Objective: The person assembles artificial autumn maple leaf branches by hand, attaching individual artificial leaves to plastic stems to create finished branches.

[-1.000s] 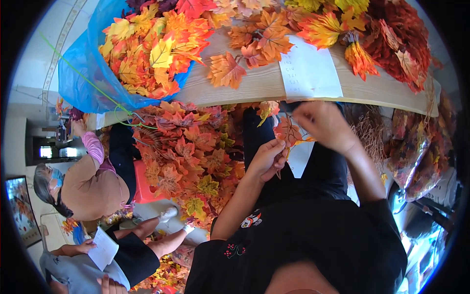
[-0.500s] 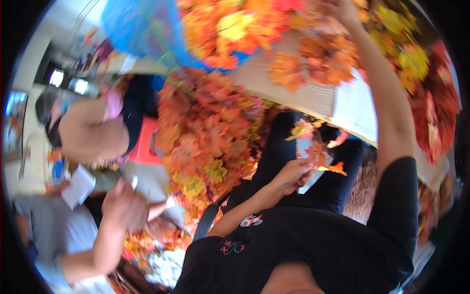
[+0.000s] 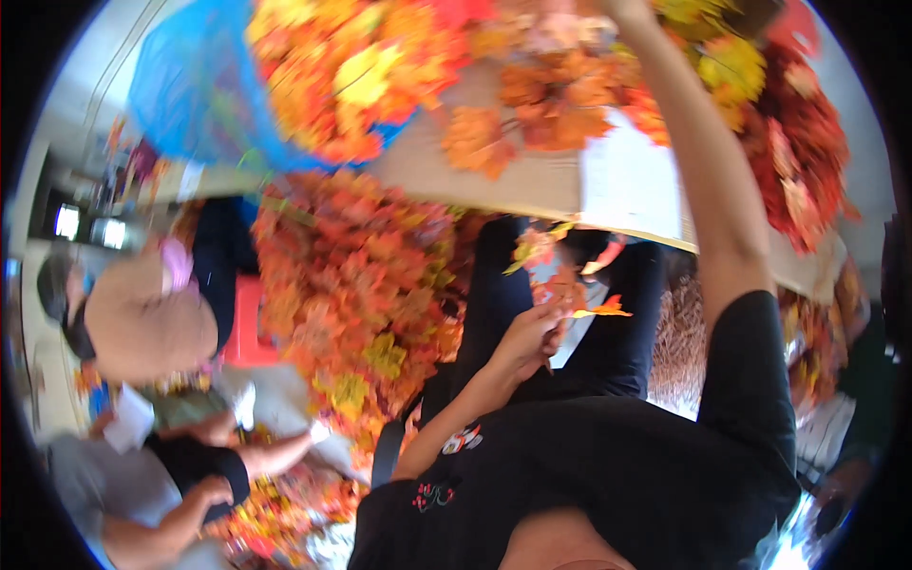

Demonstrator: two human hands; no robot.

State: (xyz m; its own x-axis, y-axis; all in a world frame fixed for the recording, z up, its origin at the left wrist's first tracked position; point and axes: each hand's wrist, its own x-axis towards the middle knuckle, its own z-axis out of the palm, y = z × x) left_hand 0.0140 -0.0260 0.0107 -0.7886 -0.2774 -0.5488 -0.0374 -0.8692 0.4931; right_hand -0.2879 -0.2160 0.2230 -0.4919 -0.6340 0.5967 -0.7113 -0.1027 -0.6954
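My left hand (image 3: 530, 344) is closed on the stem of an artificial maple leaf sprig (image 3: 560, 287), with orange and yellow leaves fanning out over my lap. My right arm stretches far forward across the table (image 3: 532, 185). At the upper edge my right hand (image 3: 622, 11) is cut off and blurred, among leaves, so its fingers cannot be made out. Below it lie orange maple leaves (image 3: 556, 95), beside a white sheet of paper (image 3: 629, 180) on the table's near edge.
A blue plastic bag (image 3: 195, 104) spills orange and yellow leaves on the table's left. Red leaves (image 3: 803, 152) lie at the right. A tall leaf heap (image 3: 351, 275) rises left of my legs. Two people sit further left, one near a red stool (image 3: 249, 323).
The view has shifted, so the table and leaves appear further left. My left hand still holds the sprig, and my right arm remains stretched forward. The grey-shirted person's raised hand has dropped.
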